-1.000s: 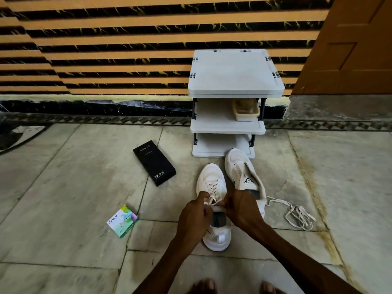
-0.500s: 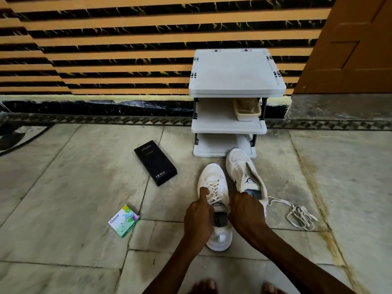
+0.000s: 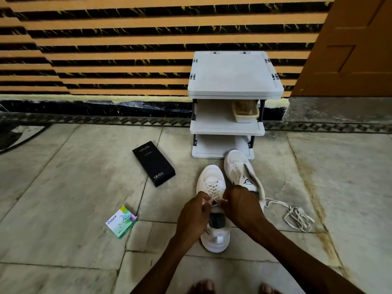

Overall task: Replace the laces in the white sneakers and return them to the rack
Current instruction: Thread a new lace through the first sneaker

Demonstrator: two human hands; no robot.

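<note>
Straight ahead of my hands, past both shoes, I see the white three-tier shoe rack (image 3: 235,76) standing against the striped wall, with a small beige tray (image 3: 245,112) on the right of its middle shelf. The stone-slab floor (image 3: 63,187) spreads under everything.

Directly under my hands lies the laced white sneaker (image 3: 212,187), toe pointing away from me toward the rack and heel nearest me, flat on the floor. Just beyond my right hand (image 3: 244,205) the second white sneaker (image 3: 240,168) rests tilted on its side, its toe close to the rack's bottom shelf and its tongue logo showing; its eyelets look empty. To the right of my right hand a loose white shoelace (image 3: 297,215) sits in a tangle on the floor, one strand running back toward the tilted sneaker.

Ahead and to the left of my left hand (image 3: 194,215) lies a black vivo box (image 3: 153,166) marked 120W. Nearer and further left of that hand sits a small green and white Odonil packet (image 3: 121,221).

Both hands are curled over the top of the laced sneaker's throat, knuckles almost meeting. My left hand pinches a lace end (image 3: 204,202) between thumb and fingers; my right hand is clenched at the tongue, and I cannot tell exactly what its fingertips hold.
</note>
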